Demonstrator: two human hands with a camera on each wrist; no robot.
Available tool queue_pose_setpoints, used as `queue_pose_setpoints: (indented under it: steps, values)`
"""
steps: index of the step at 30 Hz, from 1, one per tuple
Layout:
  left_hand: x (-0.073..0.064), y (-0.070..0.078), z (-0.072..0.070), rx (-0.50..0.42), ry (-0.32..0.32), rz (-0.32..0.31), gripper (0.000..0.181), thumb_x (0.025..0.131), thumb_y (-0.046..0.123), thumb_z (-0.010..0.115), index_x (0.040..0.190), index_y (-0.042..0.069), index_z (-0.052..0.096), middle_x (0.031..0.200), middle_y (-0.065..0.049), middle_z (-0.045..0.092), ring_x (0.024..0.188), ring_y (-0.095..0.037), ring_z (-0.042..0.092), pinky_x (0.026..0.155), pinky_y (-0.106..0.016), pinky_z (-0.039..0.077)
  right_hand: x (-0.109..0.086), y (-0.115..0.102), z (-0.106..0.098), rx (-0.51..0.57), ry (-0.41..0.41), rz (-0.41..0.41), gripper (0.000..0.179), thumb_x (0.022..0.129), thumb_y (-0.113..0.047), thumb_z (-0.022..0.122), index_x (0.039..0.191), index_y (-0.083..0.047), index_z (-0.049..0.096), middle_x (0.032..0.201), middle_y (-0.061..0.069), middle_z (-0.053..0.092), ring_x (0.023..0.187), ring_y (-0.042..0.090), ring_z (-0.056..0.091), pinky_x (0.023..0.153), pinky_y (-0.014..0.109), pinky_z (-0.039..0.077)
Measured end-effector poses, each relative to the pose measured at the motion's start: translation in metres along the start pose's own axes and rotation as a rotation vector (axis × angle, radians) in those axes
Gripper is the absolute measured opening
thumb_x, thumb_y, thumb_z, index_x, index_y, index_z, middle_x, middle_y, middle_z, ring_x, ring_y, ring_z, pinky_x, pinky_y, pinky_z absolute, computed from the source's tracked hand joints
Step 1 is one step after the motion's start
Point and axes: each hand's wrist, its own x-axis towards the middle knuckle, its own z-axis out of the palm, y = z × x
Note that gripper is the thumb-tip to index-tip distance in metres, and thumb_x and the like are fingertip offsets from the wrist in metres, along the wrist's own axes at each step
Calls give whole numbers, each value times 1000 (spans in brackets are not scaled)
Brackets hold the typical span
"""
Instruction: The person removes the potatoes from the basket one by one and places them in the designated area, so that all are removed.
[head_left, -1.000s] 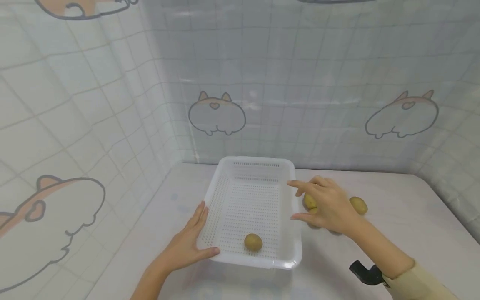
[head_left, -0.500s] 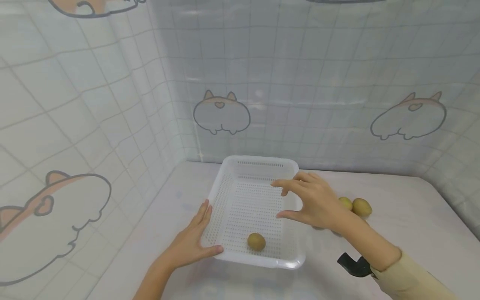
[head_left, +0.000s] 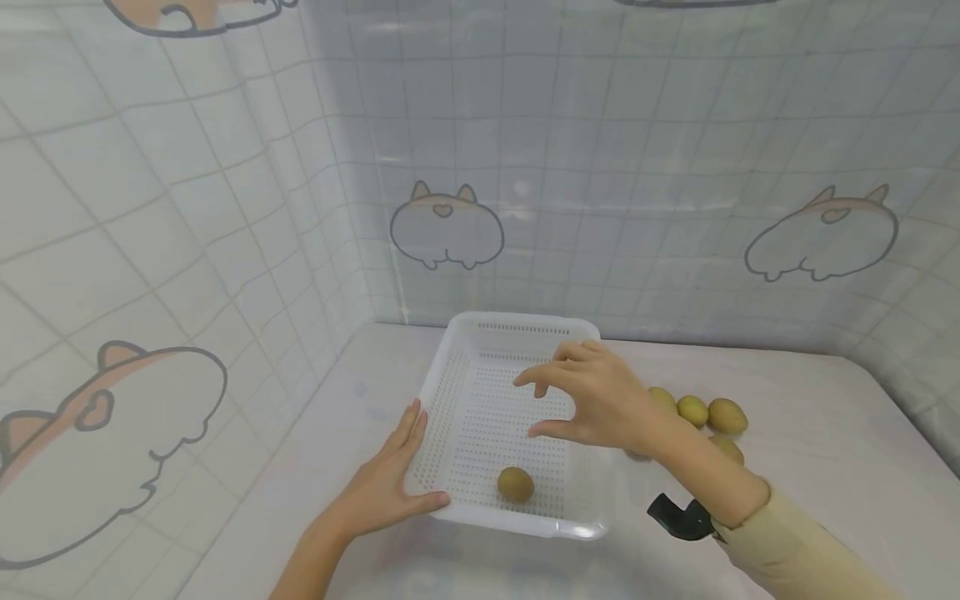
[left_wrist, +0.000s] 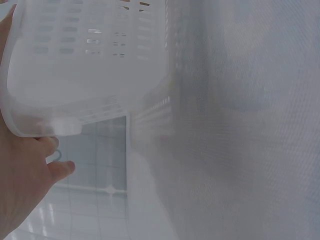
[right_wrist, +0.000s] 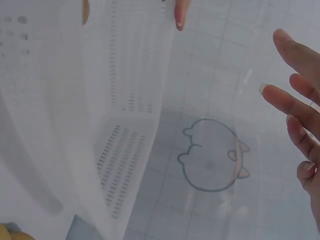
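A white perforated plastic basket [head_left: 450, 392] stands on the table, with one brownish-yellow, potato-like item [head_left: 515, 485] lying near its front. My left hand [head_left: 378, 492] spans the basket's near left corner, its fingers straight along the outside and its thumb on the near rim. In the left wrist view the left hand [left_wrist: 25, 175] rests against the rim, fingertips below it. My right hand [head_left: 596, 400] hovers over the basket's right side, thumb and index finger spread with nothing between them. The right wrist view shows the right hand [right_wrist: 300, 110] apart from the basket wall [right_wrist: 125, 165].
Several yellowish, oval items [head_left: 693, 411] lie on the table [head_left: 802, 467] right of the basket, partly hidden by the right forearm. A black bent fitting [head_left: 681, 517] sits at the right wrist. Tile-patterned sheeting [head_left: 637, 192] encloses the back and sides.
My right hand has moved left from beside the oval items to over the basket, uncovering more of them. The left hand stays at its corner. The view has turned slightly left.
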Motion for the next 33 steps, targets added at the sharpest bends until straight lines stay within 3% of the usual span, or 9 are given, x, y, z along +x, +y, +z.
queue_pose_setpoints:
  steps: [8, 15, 33]
  values:
    - [-1, 2, -1, -14, -10, -11, 112, 76, 56, 74, 153, 3, 12, 161, -9, -2, 145, -34, 9, 106, -61, 29, 14, -1, 9, 80, -55, -59, 46, 70, -41, 85, 110, -26, 69, 81, -20, 63, 79, 7, 49, 73, 30, 45]
    - [0, 3, -1, 0, -2, 4, 111, 76, 57, 73, 153, 4, 14, 161, -7, -2, 144, -35, 12, 104, -62, 31, 27, -1, 17, 123, -97, -62, 43, 70, -40, 85, 107, -25, 70, 82, -19, 62, 79, 7, 50, 71, 26, 44]
    - [-2, 0, -1, -18, -18, -15, 111, 77, 57, 73, 154, 6, 11, 162, -6, -4, 143, -38, 12, 99, -69, 31, 52, 1, 60, 106, -288, -31, 37, 71, -42, 84, 103, -27, 71, 80, -21, 61, 79, 4, 50, 77, 26, 44]
